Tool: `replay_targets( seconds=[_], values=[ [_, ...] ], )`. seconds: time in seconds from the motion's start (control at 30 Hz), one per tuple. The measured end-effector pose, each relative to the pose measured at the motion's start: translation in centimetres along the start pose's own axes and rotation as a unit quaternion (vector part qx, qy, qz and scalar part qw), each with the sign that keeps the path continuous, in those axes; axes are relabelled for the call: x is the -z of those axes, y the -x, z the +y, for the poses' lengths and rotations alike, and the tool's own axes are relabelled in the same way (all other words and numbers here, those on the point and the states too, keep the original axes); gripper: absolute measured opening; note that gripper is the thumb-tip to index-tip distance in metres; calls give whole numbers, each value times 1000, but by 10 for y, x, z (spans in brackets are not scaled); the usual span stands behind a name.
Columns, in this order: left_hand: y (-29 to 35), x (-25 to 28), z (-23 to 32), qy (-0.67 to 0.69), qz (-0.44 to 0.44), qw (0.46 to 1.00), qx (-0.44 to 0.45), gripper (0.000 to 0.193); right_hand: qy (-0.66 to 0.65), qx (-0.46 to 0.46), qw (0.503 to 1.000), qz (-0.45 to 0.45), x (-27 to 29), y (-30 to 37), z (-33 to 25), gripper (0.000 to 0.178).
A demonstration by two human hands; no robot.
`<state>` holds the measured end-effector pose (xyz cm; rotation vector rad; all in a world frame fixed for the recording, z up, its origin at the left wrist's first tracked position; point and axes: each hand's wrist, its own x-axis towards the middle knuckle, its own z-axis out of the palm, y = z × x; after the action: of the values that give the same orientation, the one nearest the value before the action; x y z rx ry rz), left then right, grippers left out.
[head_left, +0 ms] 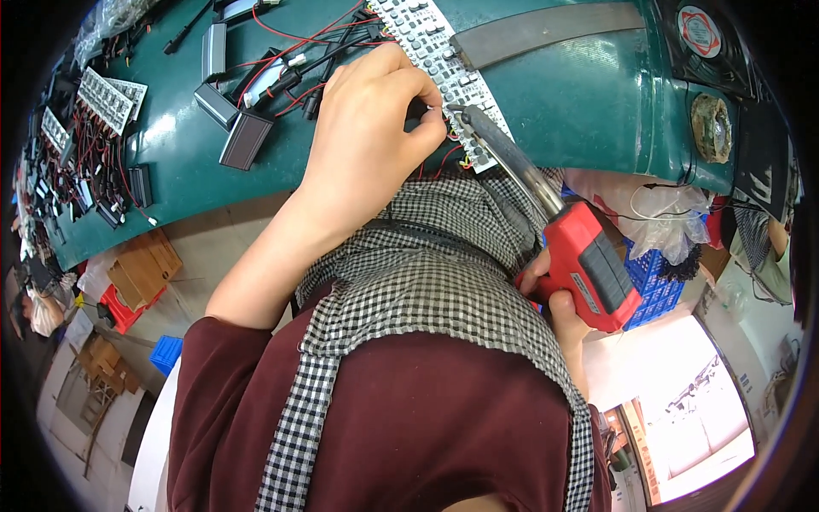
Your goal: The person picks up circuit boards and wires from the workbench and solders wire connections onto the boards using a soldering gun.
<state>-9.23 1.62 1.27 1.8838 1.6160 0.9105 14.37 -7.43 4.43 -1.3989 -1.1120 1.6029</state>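
My left hand (367,124) is closed in a pinch at the long white circuit board panel (426,38). Whatever lies between the thumb and forefinger is too small to make out. Thin red and yellow wires (465,160) stick out along the panel's near edge, beside those fingertips. A red soldering gun (589,269) with a dark grip panel is gripped in my right hand (559,311). Its long metal shaft (512,162) slants up and left, and the bent tip is over the panel's edge, just right of my left fingertips.
A flat dark metal bar (554,34) lies against the panel on the green table mat (580,102). Black modules (246,141) with red and black cables lie at the left, beyond them more boards (104,100). At the right is a round, worn dish (711,128). Blue crate (655,286) below.
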Motion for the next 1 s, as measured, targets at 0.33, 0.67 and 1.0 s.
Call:
replay_targets(
  seconds=[0.33,0.67,1.0],
  values=[
    [-2,4,1,-29,-21,999,7,9,18,4,1000,-8,-2,-3,1,58],
    [-4,5,5,-53,-30,998,-4,8,39,18,999,27,-6,3,-2,72],
    [-4,3,5,-28,-23,999,11,8,41,-2,999,10,-6,0,-6,73]
  ],
)
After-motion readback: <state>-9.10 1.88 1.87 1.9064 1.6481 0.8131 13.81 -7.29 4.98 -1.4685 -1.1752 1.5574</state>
